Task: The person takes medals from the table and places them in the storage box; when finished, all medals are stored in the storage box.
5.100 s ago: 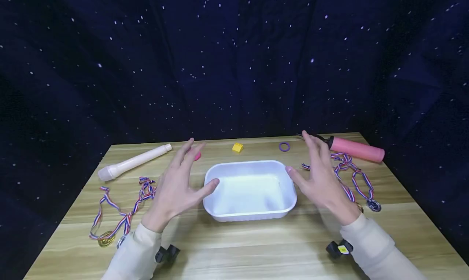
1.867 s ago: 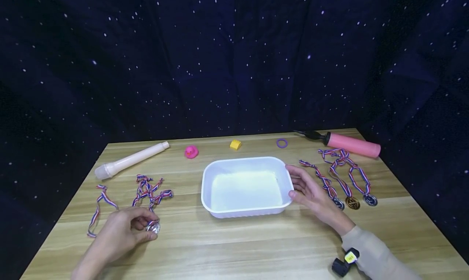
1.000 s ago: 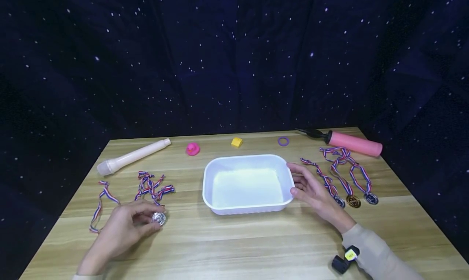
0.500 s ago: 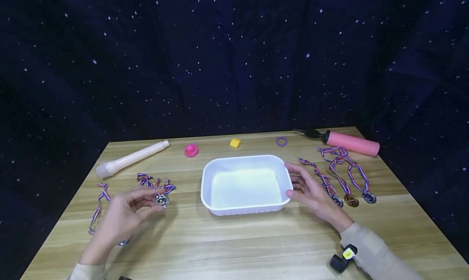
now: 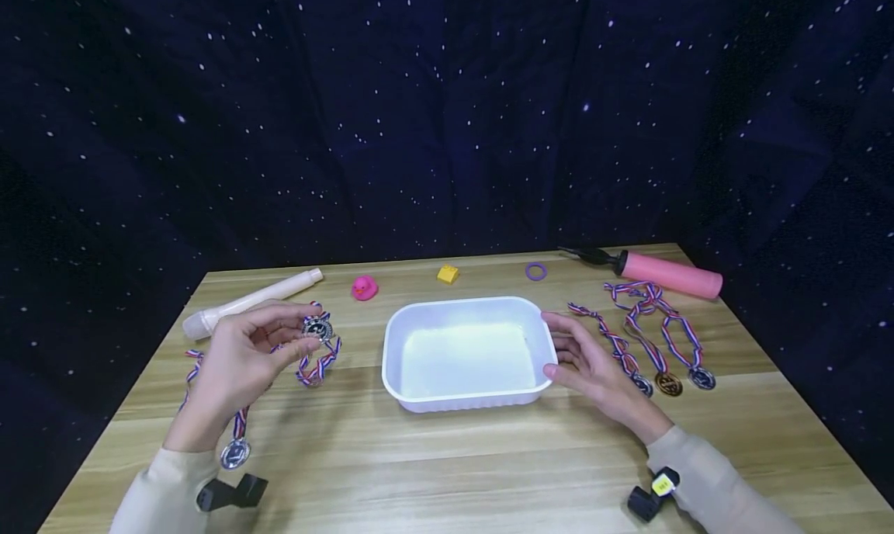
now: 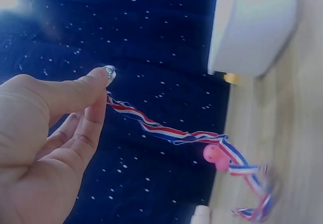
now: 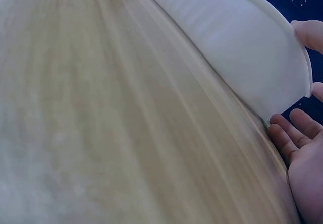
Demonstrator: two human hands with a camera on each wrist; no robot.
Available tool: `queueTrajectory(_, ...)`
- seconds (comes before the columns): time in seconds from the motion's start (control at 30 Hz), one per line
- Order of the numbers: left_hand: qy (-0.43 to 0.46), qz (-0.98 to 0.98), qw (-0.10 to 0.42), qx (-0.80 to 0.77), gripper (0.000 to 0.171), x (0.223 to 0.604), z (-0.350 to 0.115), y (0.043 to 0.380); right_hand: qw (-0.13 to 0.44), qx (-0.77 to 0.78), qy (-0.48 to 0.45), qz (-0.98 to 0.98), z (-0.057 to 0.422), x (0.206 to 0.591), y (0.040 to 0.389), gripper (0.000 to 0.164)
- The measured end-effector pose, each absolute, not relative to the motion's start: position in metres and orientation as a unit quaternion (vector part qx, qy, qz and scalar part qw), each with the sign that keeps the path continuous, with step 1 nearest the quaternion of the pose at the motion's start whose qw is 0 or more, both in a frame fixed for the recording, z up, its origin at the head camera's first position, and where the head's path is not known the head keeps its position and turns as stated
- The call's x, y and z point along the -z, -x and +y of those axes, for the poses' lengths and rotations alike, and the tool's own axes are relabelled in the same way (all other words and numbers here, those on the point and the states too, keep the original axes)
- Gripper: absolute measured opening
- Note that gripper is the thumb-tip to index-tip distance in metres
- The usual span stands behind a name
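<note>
My left hand point(image 5: 240, 359) pinches a silver medal point(image 5: 317, 330) between thumb and fingertips, raised over the left side of the table. Its striped red, white and blue ribbon point(image 6: 171, 133) trails down to the tabletop in the left wrist view, passing in front of the pink duck. Another silver medal point(image 5: 235, 453) lies below that hand, its ribbon partly hidden by the forearm. At the right end of the white plastic basin point(image 5: 471, 400), my right hand point(image 5: 594, 371) rests with fingers spread, thumb and index fingertips at the rim. The basin holds nothing.
Three ribboned medals point(image 5: 668, 384) lie right of the basin. A pink hand pump point(image 5: 670, 275) is behind them. Along the back sit a purple ring point(image 5: 535, 265), a yellow toy brick point(image 5: 448, 274), a pink rubber duck point(image 5: 364, 288) and a pale toy microphone point(image 5: 261, 295).
Both hands were spread beside the basin earlier. The left took hold of a silver medal near the table and lifted it, drawing its ribbon along. The right moved to the basin's rim and stays there.
</note>
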State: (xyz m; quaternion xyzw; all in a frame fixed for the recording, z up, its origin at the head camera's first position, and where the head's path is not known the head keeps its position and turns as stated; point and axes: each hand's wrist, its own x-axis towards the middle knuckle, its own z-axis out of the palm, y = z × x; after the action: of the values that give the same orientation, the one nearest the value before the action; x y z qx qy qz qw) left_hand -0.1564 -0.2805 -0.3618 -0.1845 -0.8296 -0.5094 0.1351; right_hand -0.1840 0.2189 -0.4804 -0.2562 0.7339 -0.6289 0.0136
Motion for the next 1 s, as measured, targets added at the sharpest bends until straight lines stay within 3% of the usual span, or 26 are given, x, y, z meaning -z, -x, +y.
queueTrajectory(0.2, 0.174, -0.824, 0.133, 0.522, 0.045, 0.343, -0.274, 0.165, 0.014, 0.63, 0.253, 0.734, 0.218, 0.48, 0.185, 0.074)
queueTrajectory(0.73, 0.214, -0.806, 0.228, 0.503, 0.047, 0.277, -0.242, 0.184, 0.013, 0.628, 0.249, 0.737, 0.218, 0.479, 0.183, 0.074)
queueTrajectory(1.0, 0.252, -0.75, 0.214, 0.573, 0.039, 0.253, -0.217, 0.188, 0.014, 0.624, 0.244, 0.742, 0.219, 0.48, 0.184, 0.074)
